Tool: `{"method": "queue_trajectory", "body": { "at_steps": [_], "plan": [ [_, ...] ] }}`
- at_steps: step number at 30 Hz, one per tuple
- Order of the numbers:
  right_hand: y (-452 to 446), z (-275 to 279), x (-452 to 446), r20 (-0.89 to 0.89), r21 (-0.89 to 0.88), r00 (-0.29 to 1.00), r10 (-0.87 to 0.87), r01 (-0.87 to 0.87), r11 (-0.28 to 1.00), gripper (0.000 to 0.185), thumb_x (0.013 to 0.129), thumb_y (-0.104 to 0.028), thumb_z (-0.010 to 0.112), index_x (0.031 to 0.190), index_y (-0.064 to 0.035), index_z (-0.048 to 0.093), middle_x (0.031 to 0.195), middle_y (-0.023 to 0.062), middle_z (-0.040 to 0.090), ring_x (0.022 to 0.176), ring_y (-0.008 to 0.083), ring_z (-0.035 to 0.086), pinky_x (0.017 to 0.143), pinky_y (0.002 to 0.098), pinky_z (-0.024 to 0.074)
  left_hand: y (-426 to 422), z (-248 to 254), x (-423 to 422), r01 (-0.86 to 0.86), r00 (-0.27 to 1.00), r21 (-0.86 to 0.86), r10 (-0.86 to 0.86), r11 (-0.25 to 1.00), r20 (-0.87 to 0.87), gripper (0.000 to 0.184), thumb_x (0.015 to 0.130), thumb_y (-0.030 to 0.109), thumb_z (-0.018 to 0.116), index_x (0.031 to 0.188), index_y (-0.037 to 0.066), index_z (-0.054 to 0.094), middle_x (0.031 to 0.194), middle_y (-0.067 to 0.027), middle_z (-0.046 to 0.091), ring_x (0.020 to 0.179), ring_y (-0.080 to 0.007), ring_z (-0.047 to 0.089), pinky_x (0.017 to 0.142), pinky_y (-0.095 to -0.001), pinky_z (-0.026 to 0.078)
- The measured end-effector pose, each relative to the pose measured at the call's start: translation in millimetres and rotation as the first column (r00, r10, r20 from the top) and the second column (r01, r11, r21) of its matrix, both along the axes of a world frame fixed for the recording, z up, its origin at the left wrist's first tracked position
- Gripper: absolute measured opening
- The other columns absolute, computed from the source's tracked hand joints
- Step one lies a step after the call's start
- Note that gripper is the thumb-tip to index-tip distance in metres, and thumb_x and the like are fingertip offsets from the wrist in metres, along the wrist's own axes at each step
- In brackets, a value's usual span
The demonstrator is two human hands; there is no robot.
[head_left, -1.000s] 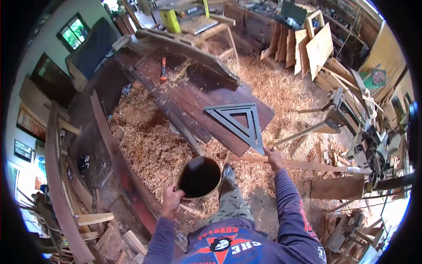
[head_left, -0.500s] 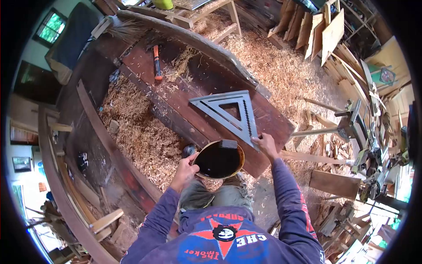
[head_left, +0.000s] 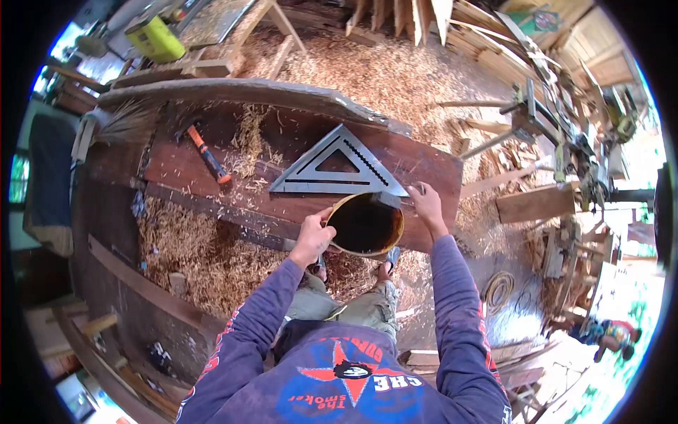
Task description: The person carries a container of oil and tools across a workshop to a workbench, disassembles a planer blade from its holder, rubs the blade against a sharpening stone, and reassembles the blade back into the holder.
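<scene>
My left hand (head_left: pixel 313 239) grips the left rim of a round yellow-rimmed bucket (head_left: pixel 400 233), thumb over the edge. The bucket's inside is dark, and its contents I cannot make out. A small dark block (head_left: pixel 385 200) sits at its upper right rim. My right hand (head_left: pixel 428 209) is closed at the right corner of a grey metal triangular square (head_left: pixel 304 185), fingers pinched on the tip. The square lies on a reddish-brown wooden plank (head_left: pixel 431 169), just beyond the bucket.
A hammer (head_left: pixel 208 154) with an orange and black handle lies on the plank's left part. A long rough board (head_left: pixel 247 90) runs along the far side. Wood shavings (head_left: pixel 191 247) cover the floor. A machine (head_left: pixel 530 116) stands at right, and a person (head_left: pixel 607 336) is far right.
My view has turned, so the plank, hammer and square appear rotated and shifted left. My hands stay on the bucket and the square, and the person at far right has come into view.
</scene>
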State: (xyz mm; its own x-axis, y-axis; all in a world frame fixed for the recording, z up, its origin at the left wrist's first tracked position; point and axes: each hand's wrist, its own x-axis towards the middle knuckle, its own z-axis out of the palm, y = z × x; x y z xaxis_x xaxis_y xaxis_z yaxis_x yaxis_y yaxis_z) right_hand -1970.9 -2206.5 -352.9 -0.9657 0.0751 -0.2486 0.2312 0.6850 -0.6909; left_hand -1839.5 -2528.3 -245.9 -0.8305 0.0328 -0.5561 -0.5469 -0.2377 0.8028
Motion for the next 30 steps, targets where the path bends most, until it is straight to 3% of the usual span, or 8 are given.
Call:
{"method": "queue_trajectory", "body": {
  "at_steps": [5,9,11,16,18,22,25,30],
  "plan": [
    [20,88,101,0.223,-0.262,0.864,-0.452,0.499,0.826,0.053,0.099,-0.052,0.055,0.102,-0.0007,0.065,0.078,0.0061,0.063,0.055,0.0128,0.054,0.045,0.031,0.0461,0,-25,-17,0.105,0.992,0.011,-0.104,0.994,-0.078,0.059,0.076,-0.006,0.051,0.134,0.001,0.059,0.1,-0.0092,0.069,0.083,-0.0199,0.07,0.061,-0.0392,0.065],
    [57,93,196,0.407,-0.456,0.68,-0.61,0.73,0.51,0.057,0.101,-0.058,0.043,0.106,-0.0047,0.062,0.069,0.0016,0.055,0.049,0.012,0.049,0.043,0.0288,0.0479,25,-11,-13,0.015,0.999,0.025,-0.016,1.0,0.04,0.06,0.079,-0.006,0.052,0.137,0.005,0.055,0.108,-0.0112,0.067,0.085,-0.0254,0.072,0.061,-0.039,0.065],
    [61,103,238,0.422,-0.521,0.61,-0.67,0.769,0.371,0.045,0.102,-0.048,0.049,0.106,-0.0053,0.062,0.071,0.0009,0.053,0.051,0.0132,0.052,0.045,0.0309,0.0501,39,-13,-11,0.038,0.999,0.053,-0.039,0.998,0.023,0.059,0.08,-0.005,0.053,0.139,0.004,0.053,0.111,-0.0121,0.066,0.085,-0.0258,0.072,0.061,-0.0388,0.065],
    [71,106,276,0.316,-0.557,0.63,-0.709,0.728,0.399,0.025,0.096,-0.02,0.062,0.113,-0.0012,0.062,0.079,0.003,0.06,0.061,0.0125,0.058,0.055,0.0294,0.0531,67,-14,-2,0.031,1.0,0.089,-0.031,0.996,0.004,0.055,0.091,0.007,0.062,0.142,0.003,0.043,0.113,-0.0135,0.064,0.081,-0.025,0.071,0.063,-0.0376,0.064],
    [63,127,268,0.239,-0.539,0.648,-0.723,0.708,0.457,0.038,0.089,-0.005,0.069,0.124,0.0057,0.06,0.093,0.0094,0.068,0.077,0.0142,0.065,0.067,0.0284,0.0554,70,-3,-1,0.075,0.997,0.041,-0.077,0.996,0.031,0.053,0.093,0.014,0.065,0.141,0.005,0.043,0.113,-0.0131,0.063,0.078,-0.0245,0.07,0.061,-0.038,0.063],
    [70,134,248,0.224,-0.55,0.785,-0.577,0.591,0.59,0.026,0.093,-0.014,0.072,0.11,0.0048,0.065,0.093,0.0065,0.07,0.077,0.0121,0.065,0.068,0.0278,0.0543,65,-10,5,0.105,0.988,0.056,-0.111,0.993,0.11,0.043,0.092,0.017,0.065,0.131,0.008,0.049,0.104,-0.0095,0.064,0.073,-0.0246,0.067,0.062,-0.042,0.062],
    [80,167,232,0.249,-0.648,0.826,-0.506,0.531,0.547,0.025,0.095,-0.012,0.071,0.111,0.0047,0.064,0.091,0.0056,0.068,0.077,0.0118,0.065,0.069,0.0276,0.0558,65,-48,7,-0.032,0.985,0.27,-0.016,0.962,0.173,0.022,0.089,0.01,0.058,0.111,0.004,0.058,0.092,-0.0084,0.064,0.069,-0.025,0.065,0.067,-0.0469,0.062],
    [152,168,259,0.191,-0.709,0.799,-0.57,0.514,0.482,0.022,0.095,-0.014,0.07,0.108,0.0036,0.065,0.09,0.0055,0.069,0.08,0.0113,0.066,0.072,0.0284,0.056,79,-54,12,-0.089,0.992,0.222,0.067,0.971,0.103,0.015,0.08,0.001,0.053,0.092,0.001,0.061,0.09,-0.0105,0.066,0.077,-0.0266,0.069,0.075,-0.0509,0.062]
  ]
}}
